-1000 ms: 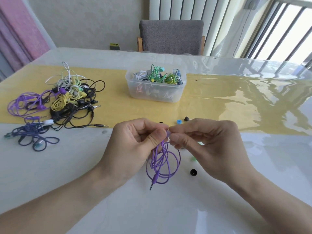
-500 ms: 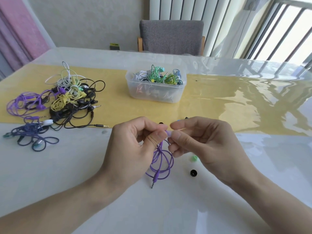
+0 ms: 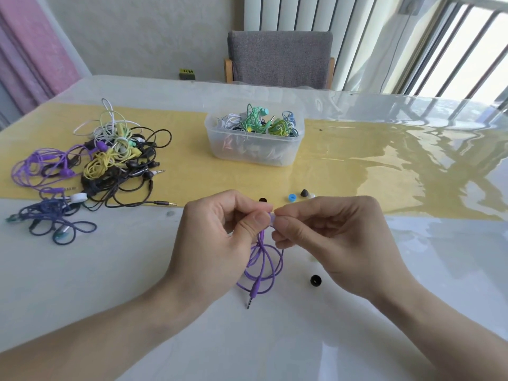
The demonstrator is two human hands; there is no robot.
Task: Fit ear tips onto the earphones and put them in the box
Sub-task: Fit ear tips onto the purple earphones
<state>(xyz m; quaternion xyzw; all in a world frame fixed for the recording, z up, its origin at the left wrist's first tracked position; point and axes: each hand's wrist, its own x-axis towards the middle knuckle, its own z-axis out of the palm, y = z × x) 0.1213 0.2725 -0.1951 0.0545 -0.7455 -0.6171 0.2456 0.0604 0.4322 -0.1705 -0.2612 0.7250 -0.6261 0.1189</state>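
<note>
So the thin purple earphone cable [image 3: 264, 259] hangs in loops with its plug lowest, right under where both hands meet. The left hand [image 3: 220, 237] pinches the purple earbud, and the right hand [image 3: 330, 235] pinches at its tip from the other side, fingertips almost touching; the ear tip itself is hidden. The clear plastic box [image 3: 254, 149], already holding earphones, sits well beyond the hands.

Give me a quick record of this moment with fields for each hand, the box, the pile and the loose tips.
left hand: pinches purple earphones
right hand: pinches the same earbud end
cable: loops hang down, plug lowest
box: clear, open, holds coiled earphones
pile: tangled earphones, left of box
loose tips: blue ear tip, black ear tip on table
</note>
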